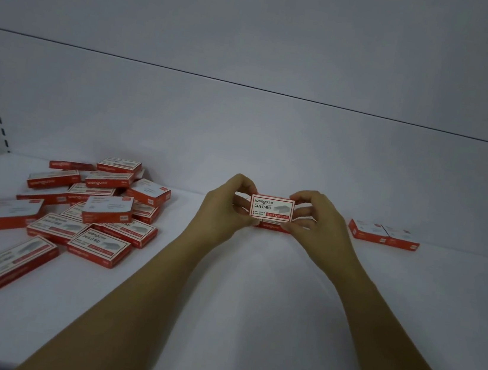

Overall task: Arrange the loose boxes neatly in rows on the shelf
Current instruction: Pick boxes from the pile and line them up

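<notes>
While the left hand (221,209) and the right hand (318,222) pinch one box (271,207) by its short ends at the middle of the frame, the step in hand looks like placing. The box faces the camera, label upright, just above a second box (273,227) whose red side shows beneath it on the shelf (238,292); whether the two touch I cannot tell. Thumbs sit at the lower corners and bent fingertips hook over the upper ones, so both grips are closed on it. Both forearms reach in from the bottom edge and converge. A pair of boxes (383,233) lies flat, side by side, at right; the loose pile (90,211) sprawls at left. Next, I judge, the box needs lowering flat and square, in line with that pair.
</notes>
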Motion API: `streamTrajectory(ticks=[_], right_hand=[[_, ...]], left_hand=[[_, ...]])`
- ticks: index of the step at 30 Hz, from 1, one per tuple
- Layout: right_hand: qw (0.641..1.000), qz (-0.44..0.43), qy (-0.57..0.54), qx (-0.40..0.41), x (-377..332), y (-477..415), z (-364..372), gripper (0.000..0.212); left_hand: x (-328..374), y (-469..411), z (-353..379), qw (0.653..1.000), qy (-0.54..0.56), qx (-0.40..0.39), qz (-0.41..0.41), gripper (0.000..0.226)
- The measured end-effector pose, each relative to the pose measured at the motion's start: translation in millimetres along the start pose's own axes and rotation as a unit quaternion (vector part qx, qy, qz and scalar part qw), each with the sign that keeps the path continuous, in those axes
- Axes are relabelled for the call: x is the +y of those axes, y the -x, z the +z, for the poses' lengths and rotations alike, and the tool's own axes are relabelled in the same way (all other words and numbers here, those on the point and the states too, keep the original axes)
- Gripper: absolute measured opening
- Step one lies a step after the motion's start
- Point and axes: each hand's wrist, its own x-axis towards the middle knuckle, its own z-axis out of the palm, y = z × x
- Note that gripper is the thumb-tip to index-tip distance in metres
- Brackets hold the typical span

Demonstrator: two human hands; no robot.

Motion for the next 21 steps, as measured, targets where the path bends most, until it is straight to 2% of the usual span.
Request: streamTrajectory(ticks=[4,9,16,21], right_hand=[[1.0,0.013,-0.002,-0.002,-2,-1,2,0.038],[0.998,0.026,0.053,-0.02,-7,-6,4,0.036],[0.99,0.043,0.089,-0.103,-12,-5,16,0.033],[0.983,0.071,0.088,-0.147,-11,-1,31,0.042]], left_hand=[[1,-2,-3,1.0,-0.024,-0.006,-0.015,0.04],[12,-7,-13,0.997,-0.079,-0.016,-0.017,0.036],[9,6,-39,0.977,-0.205,-0.054,-0.028,0.044],[-2,17,-39,0.973,-0.216,-0.059,-0.061,0.04]])
